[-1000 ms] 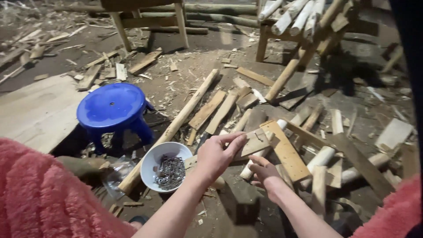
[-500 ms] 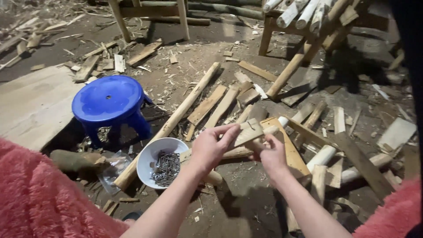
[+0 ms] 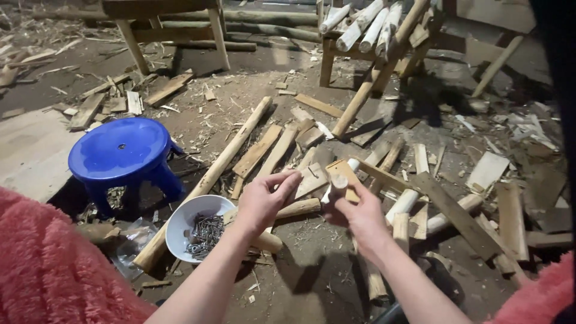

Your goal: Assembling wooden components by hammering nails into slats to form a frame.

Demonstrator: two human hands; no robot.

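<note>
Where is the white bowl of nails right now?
In the head view, the white bowl of nails sits on the ground lower left, right of the blue stool and below the left hand.

Blue stool [image 3: 120,150] — white bowl [image 3: 183,219], grey nails [image 3: 206,231] — pale tan wood piece [image 3: 313,180], pink fuzzy sleeve [image 3: 54,264].

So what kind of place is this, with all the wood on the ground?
Probably a rough outdoor woodworking spot. Cut wood offcuts and shavings litter the dirt floor, peeled poles are stacked on a wooden frame, and a white bowl of nails sits by the blue stool.
</note>
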